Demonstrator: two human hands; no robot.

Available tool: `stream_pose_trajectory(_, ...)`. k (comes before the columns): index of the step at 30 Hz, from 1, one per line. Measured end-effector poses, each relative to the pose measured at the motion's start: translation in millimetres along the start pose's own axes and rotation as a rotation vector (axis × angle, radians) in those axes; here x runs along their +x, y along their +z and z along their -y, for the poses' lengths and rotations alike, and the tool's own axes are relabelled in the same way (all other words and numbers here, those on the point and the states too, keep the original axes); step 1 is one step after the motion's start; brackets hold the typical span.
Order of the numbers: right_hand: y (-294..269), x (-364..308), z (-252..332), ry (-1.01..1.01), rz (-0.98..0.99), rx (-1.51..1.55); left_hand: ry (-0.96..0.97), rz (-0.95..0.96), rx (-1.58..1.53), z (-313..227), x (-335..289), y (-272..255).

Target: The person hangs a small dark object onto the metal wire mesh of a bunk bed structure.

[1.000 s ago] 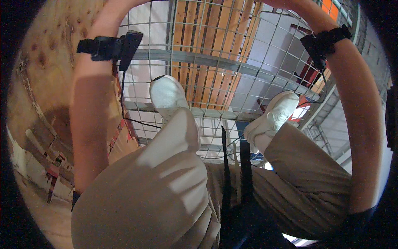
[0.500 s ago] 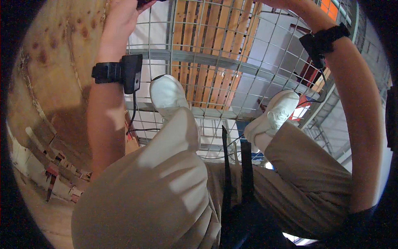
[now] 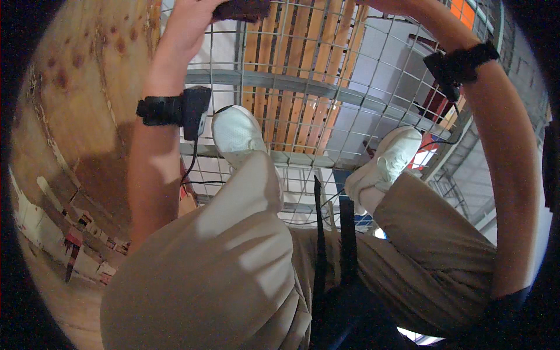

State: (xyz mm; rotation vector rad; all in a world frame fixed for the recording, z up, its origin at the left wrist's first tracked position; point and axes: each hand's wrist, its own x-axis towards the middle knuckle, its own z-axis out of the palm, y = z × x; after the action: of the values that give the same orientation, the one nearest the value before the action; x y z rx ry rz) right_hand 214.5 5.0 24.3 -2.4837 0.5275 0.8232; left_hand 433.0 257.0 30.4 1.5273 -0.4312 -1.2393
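Observation:
My left hand (image 3: 194, 16) is at the upper edge, closed on a dark, flat-looking piece (image 3: 242, 9). Only the near part of that piece shows, and its kind cannot be made out. The upper edge cuts off most of my left fingers. Of my right hand (image 3: 396, 4), just a part near the wrist comes into the picture at the top. Its fingers are out of frame, so I cannot see what it touches. Black strapped devices sit on my left wrist (image 3: 169, 111) and right wrist (image 3: 461, 67), each with a thin cable.
Under my white shoes (image 3: 238, 131) runs a metal wire grid (image 3: 373, 99) with grey crossbars. Wooden slats (image 3: 291, 111) show through it. A worn plywood panel (image 3: 76, 111) with splintered patches stands at the left. Black straps (image 3: 347, 239) hang between my legs.
My left hand and forearm have shifted slightly right and down, bringing more of the dark piece into view. My right wrist has moved a little to the right.

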Motion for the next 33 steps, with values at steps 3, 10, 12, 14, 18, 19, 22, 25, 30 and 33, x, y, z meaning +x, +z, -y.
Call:
stream_pose_trajectory(3,-25.7,-21.7,45.9,-0.029,-0.040,0.096,-0.063,0.113,-0.115,25.1,-6.8,-3.5)
stream_pose_trajectory(10,-15.6,-36.7,77.1,-0.334,-0.129,0.613,-0.166,0.304,-0.279,31.4,-33.9,26.8)
stream_pose_trajectory(12,-8.3,-34.8,74.0,-0.413,-0.140,0.729,-0.315,0.160,-0.580,32.4,-34.7,28.1)
stream_pose_trajectory(14,-9.2,-39.4,79.3,-0.378,-0.037,0.931,-0.302,0.130,-0.604,29.3,-36.9,35.0)
stream_pose_trajectory(18,-10.8,-51.3,96.1,-0.382,-0.016,1.029,-0.303,0.166,-0.579,37.2,-32.2,31.1)
stream_pose_trajectory(19,-5.7,-46.6,95.4,-0.399,-0.073,0.963,-0.303,0.167,-0.578,38.2,-31.2,32.6)
stream_pose_trajectory(22,-4.5,-46.8,87.9,-0.415,-0.137,0.650,-0.292,0.225,-0.593,40.7,-29.1,39.8)
stream_pose_trajectory(25,16.3,-35.7,74.8,-0.463,-0.160,0.934,-0.323,0.141,-0.586,42.4,-30.5,41.6)
stream_pose_trajectory(30,24.4,-43.3,73.0,-0.198,-0.048,1.760,-0.192,0.003,-0.631,43.5,-30.0,29.3)
stream_pose_trajectory(33,31.4,-47.5,59.4,-0.196,0.253,2.053,-0.132,0.009,-0.663,33.1,-33.9,26.4)
